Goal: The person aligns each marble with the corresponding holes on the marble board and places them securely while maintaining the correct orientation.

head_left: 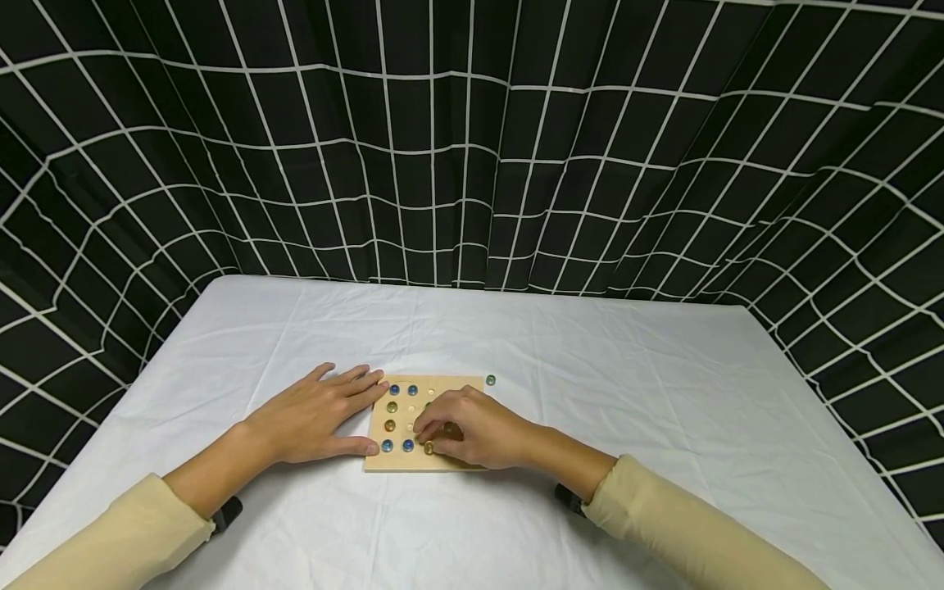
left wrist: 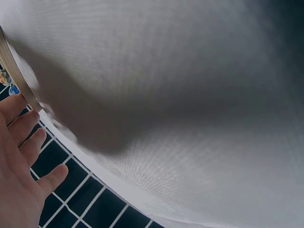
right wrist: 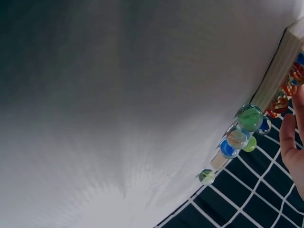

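A square wooden marble board lies on the white-clothed tabletop. At its left edge, the left hand is spread, palm down, fingertips touching the board's far left part and thumb by its near left corner. The right hand curls over the board's right half, thumb and finger pinching an amber marble at the near row, third place from the left. Left of that marble on the board sit two blue marbles; two more line the board's far left. A green marble and an orange-brown marble fill its left column between. Just outside the board's far right corner rests a loose green marble.
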Motion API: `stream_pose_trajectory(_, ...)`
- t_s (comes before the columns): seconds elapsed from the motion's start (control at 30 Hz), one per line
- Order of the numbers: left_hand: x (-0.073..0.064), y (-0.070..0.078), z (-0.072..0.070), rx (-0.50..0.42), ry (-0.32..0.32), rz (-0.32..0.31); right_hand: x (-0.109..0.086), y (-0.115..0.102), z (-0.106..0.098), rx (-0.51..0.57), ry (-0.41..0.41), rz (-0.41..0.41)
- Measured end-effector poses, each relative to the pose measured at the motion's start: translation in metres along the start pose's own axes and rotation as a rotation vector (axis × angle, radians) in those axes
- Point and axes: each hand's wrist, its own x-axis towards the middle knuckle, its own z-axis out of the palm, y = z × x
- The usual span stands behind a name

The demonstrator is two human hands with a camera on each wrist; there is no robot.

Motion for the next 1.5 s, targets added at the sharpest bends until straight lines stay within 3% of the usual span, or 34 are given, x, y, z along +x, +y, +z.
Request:
stream_pose_trajectory(0.27, 0.000, 0.000, 0.000, 0.004, -0.001, 0.000, -0.001, -0.001, -0.002, -0.049, 0.009, 0.011)
stream_pose_trajectory(0.57, 0.000, 0.000, 0.001, 0.004, -0.001, 0.002, -0.006, 0.003, -0.019, 0.007, 0.063, 0.082)
stream_pose_trajectory(1.0, 0.000, 0.000, 0.001, 0.003, 0.006, 0.002, -0.016, 0.048, -0.055, 0.127, 0.262, 0.225)
stream_pose_trajectory(1.5, 0.000, 0.000, 0.000, -0.004, 0.001, -0.006, -0.026, 0.071, -0.054, 0.145, 0.224, 0.367)
